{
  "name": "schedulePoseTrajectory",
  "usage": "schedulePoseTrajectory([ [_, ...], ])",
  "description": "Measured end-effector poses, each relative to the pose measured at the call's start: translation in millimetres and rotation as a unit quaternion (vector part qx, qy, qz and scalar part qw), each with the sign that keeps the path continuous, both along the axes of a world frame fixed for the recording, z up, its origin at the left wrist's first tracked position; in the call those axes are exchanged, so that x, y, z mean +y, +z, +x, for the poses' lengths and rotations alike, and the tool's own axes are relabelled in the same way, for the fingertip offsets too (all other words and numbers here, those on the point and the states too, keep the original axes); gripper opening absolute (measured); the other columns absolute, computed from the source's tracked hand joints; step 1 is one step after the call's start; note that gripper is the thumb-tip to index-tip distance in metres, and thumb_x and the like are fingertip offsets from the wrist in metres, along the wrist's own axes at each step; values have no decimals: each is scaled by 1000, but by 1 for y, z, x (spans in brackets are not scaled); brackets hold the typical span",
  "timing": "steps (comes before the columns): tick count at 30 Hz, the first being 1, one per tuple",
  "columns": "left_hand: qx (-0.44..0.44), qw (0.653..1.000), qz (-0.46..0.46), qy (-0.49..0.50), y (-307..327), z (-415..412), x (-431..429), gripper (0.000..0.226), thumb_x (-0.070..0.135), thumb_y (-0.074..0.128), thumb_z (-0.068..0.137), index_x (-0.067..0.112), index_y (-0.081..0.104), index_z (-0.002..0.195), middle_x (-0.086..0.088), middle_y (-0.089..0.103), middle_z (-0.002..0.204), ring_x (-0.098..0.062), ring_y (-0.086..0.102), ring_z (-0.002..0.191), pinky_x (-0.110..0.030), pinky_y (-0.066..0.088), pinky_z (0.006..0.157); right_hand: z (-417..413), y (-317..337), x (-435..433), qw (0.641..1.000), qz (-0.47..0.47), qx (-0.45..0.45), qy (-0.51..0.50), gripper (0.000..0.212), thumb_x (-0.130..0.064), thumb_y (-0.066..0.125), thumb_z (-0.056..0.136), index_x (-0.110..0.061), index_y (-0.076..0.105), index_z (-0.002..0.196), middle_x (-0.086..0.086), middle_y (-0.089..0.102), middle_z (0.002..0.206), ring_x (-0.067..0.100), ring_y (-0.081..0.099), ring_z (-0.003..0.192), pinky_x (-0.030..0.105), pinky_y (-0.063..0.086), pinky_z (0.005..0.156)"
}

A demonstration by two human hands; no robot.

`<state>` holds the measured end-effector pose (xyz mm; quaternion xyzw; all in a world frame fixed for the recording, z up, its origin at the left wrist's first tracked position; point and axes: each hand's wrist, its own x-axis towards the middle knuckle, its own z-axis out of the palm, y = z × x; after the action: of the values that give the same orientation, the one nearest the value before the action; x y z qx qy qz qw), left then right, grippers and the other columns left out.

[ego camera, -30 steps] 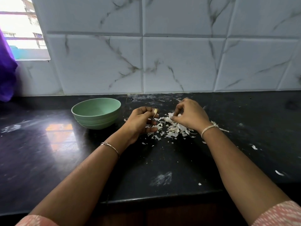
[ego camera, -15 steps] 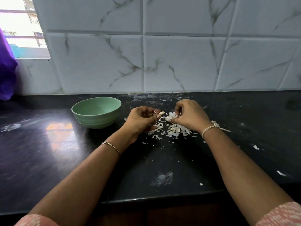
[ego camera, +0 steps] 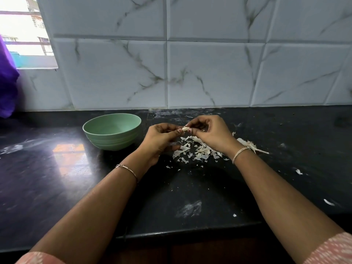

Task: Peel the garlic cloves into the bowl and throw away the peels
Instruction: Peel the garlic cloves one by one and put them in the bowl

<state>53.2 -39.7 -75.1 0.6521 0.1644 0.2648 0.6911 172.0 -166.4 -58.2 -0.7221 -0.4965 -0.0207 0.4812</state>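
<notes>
- A garlic clove point(ego camera: 185, 129) is being pinched between the left hand point(ego camera: 162, 138) and the right hand point(ego camera: 211, 132). It is being held above the black surface point(ego camera: 190, 189), over the far edge of the peel heap.
- The left fingers point(ego camera: 171, 128) are being curled in on the clove's left end, and the right fingers point(ego camera: 196, 123) are being pressed together on its right end.
- Pale peels point(ego camera: 198, 150) are being left in a loose heap on the surface, beneath and beside the right hand, with stray flakes lying further right.
- A green bowl point(ego camera: 114, 142) is being kept upright on the surface, just left of the left hand and apart from it.
- A thin bracelet point(ego camera: 126, 169) is being worn on the left wrist, and a pale thread band point(ego camera: 241, 152) on the right.
</notes>
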Motion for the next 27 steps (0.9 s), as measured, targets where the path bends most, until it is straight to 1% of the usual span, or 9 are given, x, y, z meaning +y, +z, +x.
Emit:
schedulePoseTrajectory([
  [3,4,1000,21,-8,-2,0,1,2,7,65,90,6,67,91,-4,66,81,-11,61,69,-22,55,53,-1,-1,1,1000,-7,-9,5,15,-4,72,84,-16,75,92,-9,71,83,-7,61,73,10,48,72],
  [5,15,998,53,-1,-3,2,1,3,8,63,92,7,66,91,-6,64,82,-11,58,71,-23,56,54,0,-1,1,1000,-6,10,12,16,-5,73,84,-20,74,88,-10,70,81,-7,61,71,11,48,70],
  [8,33,993,107,23,-6,4,4,5,13,63,93,10,67,90,-9,66,85,-13,59,74,-29,59,60,-1,-2,1,996,4,86,35,18,-5,74,83,-23,71,83,-8,71,81,-3,64,73,14,50,70],
  [12,51,984,164,36,-7,3,4,12,15,63,94,15,66,83,-8,65,80,-13,60,68,-38,61,69,-3,-1,-3,977,15,199,70,14,2,69,84,-12,70,85,1,70,76,3,65,64,14,51,61],
  [15,43,990,133,5,-5,2,1,13,12,59,96,13,64,84,-4,62,78,-9,57,68,-36,60,68,-2,1,-5,963,11,257,80,11,6,65,85,-4,68,90,0,70,69,1,63,56,13,50,54],
  [18,48,997,54,-33,-2,1,0,12,11,57,97,10,64,87,-3,59,75,-8,55,65,-31,60,61,0,1,-4,958,21,273,82,11,7,65,85,-4,69,89,-4,71,66,2,64,58,14,52,56],
  [22,54,997,-40,-45,4,-1,-1,12,11,57,96,4,66,91,-4,56,71,-10,53,59,-30,57,55,-5,-1,-1,979,29,193,59,13,4,70,83,-9,71,86,1,71,76,3,65,67,16,53,64],
  [24,51,996,-58,-36,5,-1,-1,14,11,56,96,3,65,89,-5,56,71,-11,52,57,-30,57,55,-8,-1,1,984,39,168,47,11,3,72,82,-8,72,86,4,71,79,7,65,71,19,56,70],
  [27,59,996,-54,-43,6,-1,-3,14,12,56,96,3,66,93,-4,57,72,-10,52,57,-30,57,55,-11,-2,1,983,62,168,37,10,3,73,80,-2,73,89,6,72,83,9,65,74,22,55,75],
])
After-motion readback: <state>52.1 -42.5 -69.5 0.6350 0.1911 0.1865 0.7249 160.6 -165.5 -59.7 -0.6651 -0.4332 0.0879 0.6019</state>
